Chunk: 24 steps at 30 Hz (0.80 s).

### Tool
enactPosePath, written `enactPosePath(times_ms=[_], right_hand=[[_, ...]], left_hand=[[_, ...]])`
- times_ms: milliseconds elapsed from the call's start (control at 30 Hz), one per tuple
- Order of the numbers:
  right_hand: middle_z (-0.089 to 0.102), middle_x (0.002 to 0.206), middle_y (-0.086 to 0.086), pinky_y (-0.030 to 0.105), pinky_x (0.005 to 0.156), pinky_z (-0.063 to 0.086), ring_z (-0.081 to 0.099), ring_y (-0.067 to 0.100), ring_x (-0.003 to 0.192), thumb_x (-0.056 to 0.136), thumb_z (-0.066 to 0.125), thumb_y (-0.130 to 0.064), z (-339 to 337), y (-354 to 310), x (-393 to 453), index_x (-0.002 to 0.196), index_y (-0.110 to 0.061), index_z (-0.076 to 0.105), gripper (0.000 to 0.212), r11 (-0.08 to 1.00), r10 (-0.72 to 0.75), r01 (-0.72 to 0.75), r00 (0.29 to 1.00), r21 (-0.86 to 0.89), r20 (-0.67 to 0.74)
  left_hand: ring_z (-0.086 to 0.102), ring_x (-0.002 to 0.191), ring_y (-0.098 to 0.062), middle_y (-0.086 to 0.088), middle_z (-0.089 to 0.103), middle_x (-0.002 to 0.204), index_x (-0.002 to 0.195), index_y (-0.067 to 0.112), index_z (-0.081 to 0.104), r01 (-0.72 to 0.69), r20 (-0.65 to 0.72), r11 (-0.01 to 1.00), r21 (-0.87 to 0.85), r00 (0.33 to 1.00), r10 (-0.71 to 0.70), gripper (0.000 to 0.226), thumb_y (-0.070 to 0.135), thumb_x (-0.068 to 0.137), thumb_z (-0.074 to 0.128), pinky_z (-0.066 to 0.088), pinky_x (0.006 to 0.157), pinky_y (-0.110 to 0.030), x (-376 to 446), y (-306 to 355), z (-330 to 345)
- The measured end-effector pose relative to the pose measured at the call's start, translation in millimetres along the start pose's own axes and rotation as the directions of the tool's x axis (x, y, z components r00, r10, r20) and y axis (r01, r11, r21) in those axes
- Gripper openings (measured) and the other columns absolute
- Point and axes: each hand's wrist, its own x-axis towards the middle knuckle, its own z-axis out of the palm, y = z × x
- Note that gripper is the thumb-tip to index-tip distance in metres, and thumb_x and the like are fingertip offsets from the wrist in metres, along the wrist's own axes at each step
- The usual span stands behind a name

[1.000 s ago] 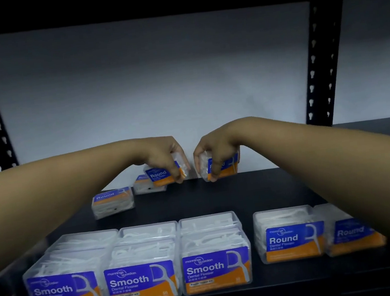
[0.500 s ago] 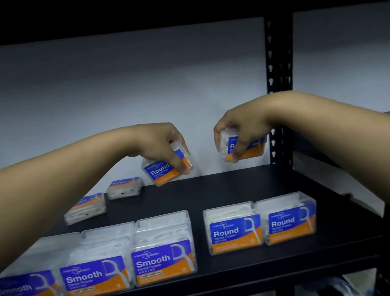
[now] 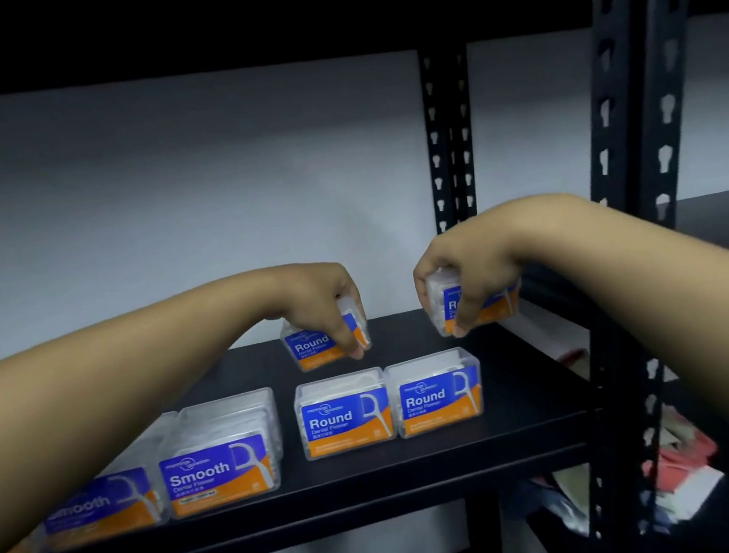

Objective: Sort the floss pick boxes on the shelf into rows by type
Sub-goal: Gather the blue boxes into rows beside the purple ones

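Note:
My left hand (image 3: 324,302) grips a clear "Round" floss pick box (image 3: 311,345) from above, just behind two "Round" boxes (image 3: 345,416) (image 3: 436,393) that stand side by side on the black shelf (image 3: 422,462). My right hand (image 3: 464,280) holds another "Round" box (image 3: 485,302), slightly tilted, above the shelf's back right part. "Smooth" boxes (image 3: 221,468) (image 3: 101,504) line the front left, partly hidden by my left forearm.
Black perforated shelf posts (image 3: 449,137) (image 3: 635,105) rise at the right. A pale wall lies behind the shelf. Below the shelf at the right lie red and white items (image 3: 680,467).
Both hands have carried their "Round" boxes rightward and lower, to just behind the front "Round" pair. The view has swung right, so the loose boxes at back left are out of sight.

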Motion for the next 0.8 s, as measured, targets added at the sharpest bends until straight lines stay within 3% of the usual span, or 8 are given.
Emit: enactPosePath(times_ms=[133,333,433,567,700,800], right_hand=[[0.065,0.109,-0.006,0.043,0.087,0.060,0.067,0.025,0.102,0.073,0.089,-0.046,14.1,6.9,-12.6,0.085,-0.045,0.056,0.035,0.999,0.026,-0.024,0.999,-0.037,0.033],[0.066,0.109,-0.006,0.046,0.089,0.061,0.067,0.025,0.101,0.071,0.090,-0.047,22.6,12.7,-26.0,0.083,-0.046,0.054,0.038,0.999,0.044,-0.042,0.996,-0.034,0.071],[0.065,0.104,-0.007,0.042,0.089,0.059,0.067,0.024,0.102,0.074,0.089,-0.045,30.8,13.0,-26.8,0.096,-0.043,0.057,0.039,0.998,0.033,-0.028,0.995,-0.055,0.098],[0.061,0.105,-0.009,0.036,0.080,0.055,0.063,0.023,0.102,0.076,0.087,-0.046,43.9,12.0,-23.2,0.105,-0.042,0.053,0.045,0.997,0.014,-0.004,0.990,-0.071,0.138],[0.052,0.090,-0.016,0.028,0.062,0.045,0.057,0.016,0.088,0.081,0.083,-0.046,54.6,14.5,-19.5,0.104,-0.044,0.047,0.042,0.996,-0.017,0.030,0.988,-0.085,0.151],[0.058,0.101,-0.014,0.031,0.069,0.050,0.061,0.018,0.096,0.082,0.082,-0.044,56.6,14.9,-17.7,0.104,-0.043,0.051,0.039,0.996,-0.044,0.056,0.986,-0.067,0.163]], left_hand=[[0.075,0.097,-0.021,-0.002,0.077,0.109,0.115,0.017,0.073,0.017,0.080,1.000,0.017,0.997,-0.018,0.043,0.033,0.077,0.086,0.063,0.086,-0.037,8.5,7.6,11.6],[0.073,0.104,-0.021,-0.004,0.076,0.118,0.122,0.017,0.072,0.025,0.187,0.999,0.028,0.982,-0.030,0.042,0.024,0.082,0.083,0.061,0.089,-0.036,19.1,5.4,29.5],[0.073,0.106,-0.022,-0.004,0.075,0.120,0.124,0.017,0.071,0.022,0.176,0.999,0.028,0.984,-0.027,0.044,0.023,0.082,0.083,0.060,0.088,-0.035,18.7,6.5,32.8],[0.065,0.118,-0.016,0.004,0.067,0.129,0.135,0.021,0.061,0.009,0.060,0.999,-0.038,0.998,-0.006,0.058,0.018,0.081,0.082,0.055,0.101,-0.037,3.3,4.5,16.4],[0.069,0.112,-0.007,0.006,0.074,0.117,0.123,0.018,0.071,-0.209,-0.201,0.951,-0.226,0.966,0.164,0.041,0.004,0.084,0.076,0.053,0.105,-0.033,-35.5,8.5,7.7],[0.072,0.102,-0.003,0.007,0.078,0.106,0.116,0.020,0.075,-0.230,-0.174,0.929,-0.291,0.967,0.185,0.039,0.024,0.079,0.086,0.058,0.096,-0.027,-61.4,19.9,20.7]])
